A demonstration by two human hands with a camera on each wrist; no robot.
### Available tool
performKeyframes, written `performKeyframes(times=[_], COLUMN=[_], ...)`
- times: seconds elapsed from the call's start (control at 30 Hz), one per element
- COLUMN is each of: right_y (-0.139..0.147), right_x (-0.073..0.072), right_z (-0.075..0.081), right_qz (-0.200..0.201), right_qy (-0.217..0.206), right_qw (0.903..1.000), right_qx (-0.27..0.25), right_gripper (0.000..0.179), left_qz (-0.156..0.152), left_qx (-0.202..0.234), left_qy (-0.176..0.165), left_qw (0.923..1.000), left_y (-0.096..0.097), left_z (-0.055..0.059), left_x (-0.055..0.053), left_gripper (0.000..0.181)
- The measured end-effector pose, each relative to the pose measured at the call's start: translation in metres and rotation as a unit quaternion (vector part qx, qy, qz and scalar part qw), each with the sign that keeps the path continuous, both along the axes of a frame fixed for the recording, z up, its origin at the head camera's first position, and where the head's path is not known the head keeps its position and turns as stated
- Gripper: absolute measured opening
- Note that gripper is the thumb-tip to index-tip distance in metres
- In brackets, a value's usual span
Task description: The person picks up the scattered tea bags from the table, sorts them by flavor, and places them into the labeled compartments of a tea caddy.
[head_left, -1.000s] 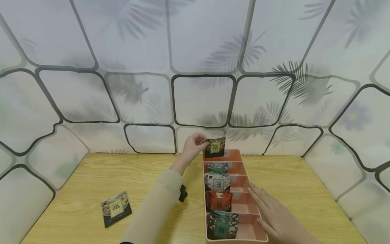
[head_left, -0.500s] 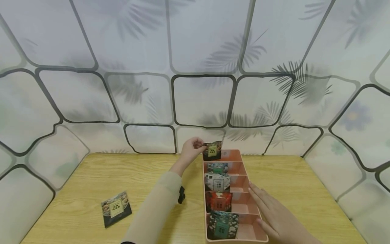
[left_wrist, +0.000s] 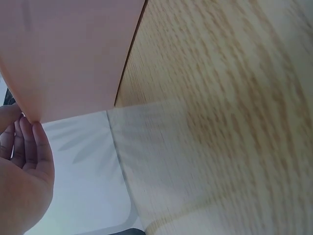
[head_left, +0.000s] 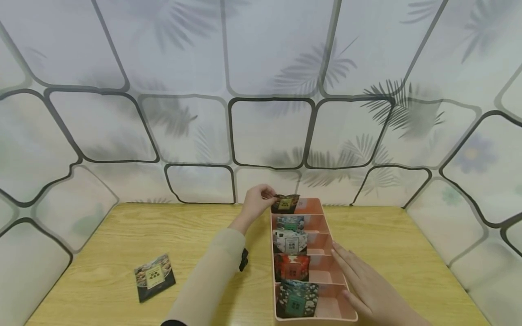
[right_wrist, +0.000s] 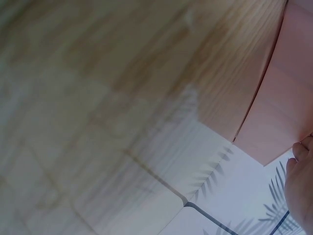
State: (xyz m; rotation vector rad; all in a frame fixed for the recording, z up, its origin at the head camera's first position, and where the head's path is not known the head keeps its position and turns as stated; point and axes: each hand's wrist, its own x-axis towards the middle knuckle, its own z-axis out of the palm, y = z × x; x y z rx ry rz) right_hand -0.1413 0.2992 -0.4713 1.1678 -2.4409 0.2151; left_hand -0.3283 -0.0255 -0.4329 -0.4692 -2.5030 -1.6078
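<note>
A long pink divided box (head_left: 330, 308) stands on the table. My left hand (head_left: 257, 199) is at its far left corner and pinches the upper left corner of a dark sachet (head_left: 285, 205) with a yellow label. That sachet sits mostly inside the rearmost compartment. In the left wrist view, the fingers (left_wrist: 32, 147) meet the box rim, and only a dark sliver of the sachet shows. Along the box's right wall, my right hand (head_left: 369, 283) rests with its fingers extended. The right wrist view catches only part of this hand (right_wrist: 301, 181) against the pink wall.
Other compartments each hold a sachet: blue-green (head_left: 290, 222), white (head_left: 290, 242), red (head_left: 292, 268) and dark green (head_left: 297, 299). Another yellow-labelled sachet (head_left: 155, 277) lies flat on the wooden table (head_left: 216, 215) at left. A patterned backdrop (head_left: 271, 131) rises behind the table.
My left hand has lowered the yellow-labelled sachet from above the rim into the rearmost compartment. The right hand has stayed against the box's side.
</note>
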Motion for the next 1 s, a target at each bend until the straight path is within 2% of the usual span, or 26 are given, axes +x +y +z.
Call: performKeyframes(times=[0.63, 0.8, 1.0], right_y=[-0.001, -0.001, 0.000], right_x=[0.000, 0.000, -0.001], right_z=[0.002, 0.001, 0.001], right_qz=[0.006, 0.002, 0.001], right_qy=[0.011, 0.009, 0.012], right_qw=[0.9999, 0.9999, 0.9999], right_qx=[-0.010, -0.009, -0.007], right_gripper=[0.072, 0.074, 0.073], left_qz=[-0.005, -0.008, -0.018], left_qx=[-0.019, -0.025, -0.039], left_qy=[-0.009, -0.006, 0.023], left_qw=[0.9998, 0.9996, 0.9988], left_y=[-0.003, -0.005, -0.010], left_z=[0.005, 0.011, 0.022], left_x=[0.003, 0.005, 0.008], left_gripper=[0.004, 0.004, 0.006])
